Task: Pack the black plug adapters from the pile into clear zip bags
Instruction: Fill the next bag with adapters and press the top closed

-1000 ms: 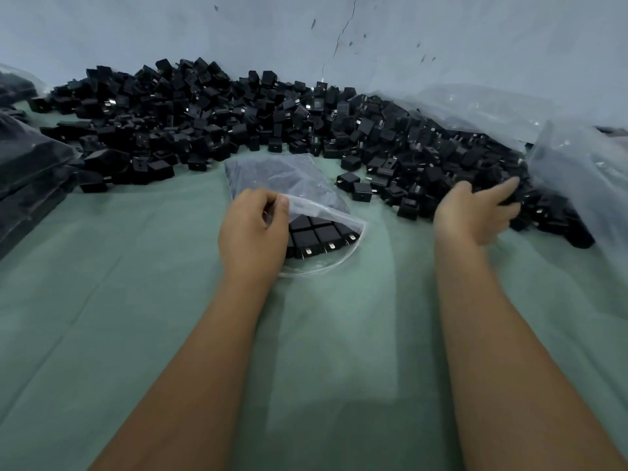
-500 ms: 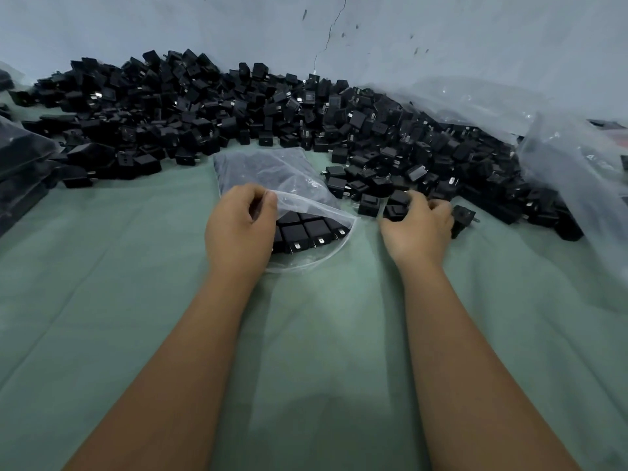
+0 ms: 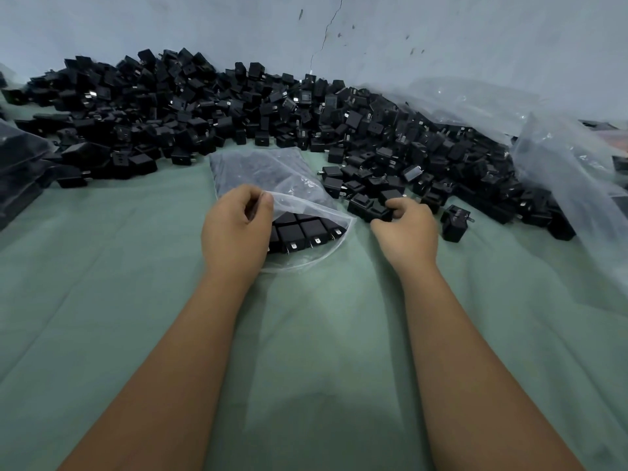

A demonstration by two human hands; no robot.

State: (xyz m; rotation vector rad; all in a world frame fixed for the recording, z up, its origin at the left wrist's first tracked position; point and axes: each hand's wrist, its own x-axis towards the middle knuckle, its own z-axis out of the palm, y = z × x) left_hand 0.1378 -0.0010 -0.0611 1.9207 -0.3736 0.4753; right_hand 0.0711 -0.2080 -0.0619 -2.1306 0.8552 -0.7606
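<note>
pale blue wall (image 3: 441,35) behind, thin crack, dark specks; green cloth (image 3: 323,334) spread below, creased.

No legible text, label, brand, number or sign anywhere in view. Black plug adapters (image 3: 217,107): faces plain or too blurred to read. Clear zip bag (image 3: 272,178): unprinted as far as visible. Wall (image 3: 441,35): only a crack and marks, no writing.
</note>
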